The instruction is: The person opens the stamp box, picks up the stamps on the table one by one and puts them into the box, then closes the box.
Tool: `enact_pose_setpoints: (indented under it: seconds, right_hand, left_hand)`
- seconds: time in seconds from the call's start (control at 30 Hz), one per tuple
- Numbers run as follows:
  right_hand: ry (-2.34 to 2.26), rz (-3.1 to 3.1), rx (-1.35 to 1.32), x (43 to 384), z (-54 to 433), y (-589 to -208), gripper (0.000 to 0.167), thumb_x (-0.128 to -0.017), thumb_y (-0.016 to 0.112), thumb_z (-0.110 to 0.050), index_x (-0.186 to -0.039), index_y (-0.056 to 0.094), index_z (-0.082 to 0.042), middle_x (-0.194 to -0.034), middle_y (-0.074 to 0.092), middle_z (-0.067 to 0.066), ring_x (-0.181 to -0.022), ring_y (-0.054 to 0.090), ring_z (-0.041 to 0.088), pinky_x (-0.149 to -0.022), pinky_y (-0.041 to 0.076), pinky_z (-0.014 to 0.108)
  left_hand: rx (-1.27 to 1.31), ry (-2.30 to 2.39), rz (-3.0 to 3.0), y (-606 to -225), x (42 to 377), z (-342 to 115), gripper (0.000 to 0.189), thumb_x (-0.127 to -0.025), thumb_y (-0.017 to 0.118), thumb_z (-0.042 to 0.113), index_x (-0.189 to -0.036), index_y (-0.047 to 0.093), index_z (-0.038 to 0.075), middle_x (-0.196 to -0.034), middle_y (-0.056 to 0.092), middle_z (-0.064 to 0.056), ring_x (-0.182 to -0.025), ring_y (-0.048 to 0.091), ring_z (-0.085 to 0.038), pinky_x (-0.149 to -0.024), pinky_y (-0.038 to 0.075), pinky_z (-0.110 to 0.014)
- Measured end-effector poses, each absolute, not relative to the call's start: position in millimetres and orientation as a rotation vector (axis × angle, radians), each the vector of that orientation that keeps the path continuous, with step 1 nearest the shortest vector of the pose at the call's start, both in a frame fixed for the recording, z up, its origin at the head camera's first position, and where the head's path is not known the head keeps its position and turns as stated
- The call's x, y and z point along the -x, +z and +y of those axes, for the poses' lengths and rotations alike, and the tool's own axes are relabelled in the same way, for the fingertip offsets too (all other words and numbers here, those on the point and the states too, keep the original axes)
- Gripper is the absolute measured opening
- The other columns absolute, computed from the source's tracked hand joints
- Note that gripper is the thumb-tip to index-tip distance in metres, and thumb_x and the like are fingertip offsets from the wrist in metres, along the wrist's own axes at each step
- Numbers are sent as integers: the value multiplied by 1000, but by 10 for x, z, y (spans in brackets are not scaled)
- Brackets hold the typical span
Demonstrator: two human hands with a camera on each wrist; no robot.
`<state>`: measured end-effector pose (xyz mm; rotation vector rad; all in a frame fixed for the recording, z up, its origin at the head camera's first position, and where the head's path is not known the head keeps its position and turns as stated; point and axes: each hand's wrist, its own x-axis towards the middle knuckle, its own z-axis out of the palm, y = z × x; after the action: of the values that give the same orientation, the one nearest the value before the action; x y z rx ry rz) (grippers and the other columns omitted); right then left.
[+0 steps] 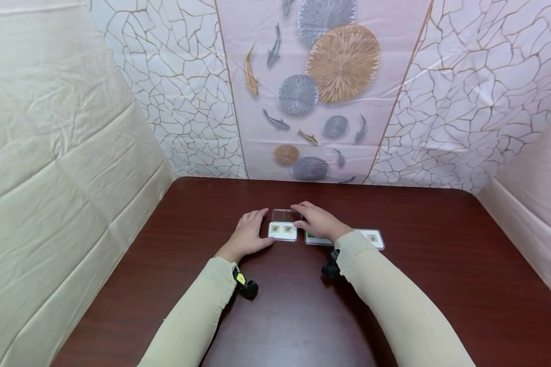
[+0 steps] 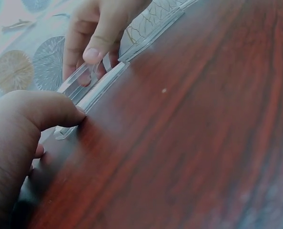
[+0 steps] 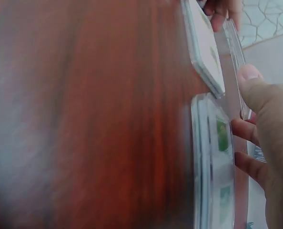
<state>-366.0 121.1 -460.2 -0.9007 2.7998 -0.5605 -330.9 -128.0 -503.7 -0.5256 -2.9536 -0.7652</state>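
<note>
A small white display case (image 1: 282, 236) with two tiny framed pieces lies on the table. My left hand (image 1: 247, 237) is at its left side, the thumb touching the near corner; in the left wrist view the other fingers are mostly hidden. Behind the case stands a clear plastic lid (image 1: 281, 215), tilted up. My right hand (image 1: 322, 222) pinches the lid's right end between thumb and fingers. Under the right wrist lies a longer clear-covered case (image 1: 377, 246), partly hidden; green pieces (image 3: 221, 135) show inside it in the right wrist view.
The dark red-brown wooden table (image 1: 284, 316) extends around the cases. Behind its far edge hangs a patterned cloth (image 1: 257, 153), and a pale cloth (image 1: 73, 178) hangs at the left. Black devices (image 1: 248, 289) are strapped to both wrists.
</note>
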Motion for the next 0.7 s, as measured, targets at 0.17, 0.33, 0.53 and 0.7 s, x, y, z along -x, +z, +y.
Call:
enact_pose_setpoints:
  seconds: [0.17, 0.33, 0.53, 0.7]
  right_hand:
    - [-530, 2807, 1000, 3534, 1218, -4620, 60, -103, 60, -32, -154, 42, -7, -148, 47, 15, -131, 53, 28, -107, 44, 46]
    - [-516, 2809, 1048, 3438, 1182, -4617, 60, -102, 62, -32, -153, 43, -7, -146, 49, 16, -130, 53, 29, -107, 43, 47]
    - [-481, 2834, 991, 3364, 1169, -4650, 62, -99, 65, -36, -152, 46, -9, -146, 49, 14, -129, 54, 28, -105, 45, 47]
    - [-463, 2849, 913, 3349, 1164, -4707, 63, -97, 67, -40, -151, 48, -15, -147, 48, 9, -131, 52, 26, -98, 48, 55]
  left_hand:
    - [563, -705, -2963, -5046, 3304, -1277, 79, -88, 70, 44, -156, 38, 17, -152, 42, -9, -141, 33, -34, -118, 23, -52]
    - [597, -721, -2930, -5034, 3307, -1283, 67, -87, 72, 41, -147, 51, 18, -146, 46, -9, -136, 36, -35, -116, 25, -52]
    - [615, -734, -2924, -5037, 3296, -1282, 62, -86, 73, 40, -142, 56, 19, -145, 46, -9, -135, 37, -34, -116, 25, -52]
    - [615, -728, -2930, -5044, 3286, -1284, 58, -86, 73, 40, -139, 59, 20, -146, 45, -8, -136, 35, -33, -116, 24, -52]
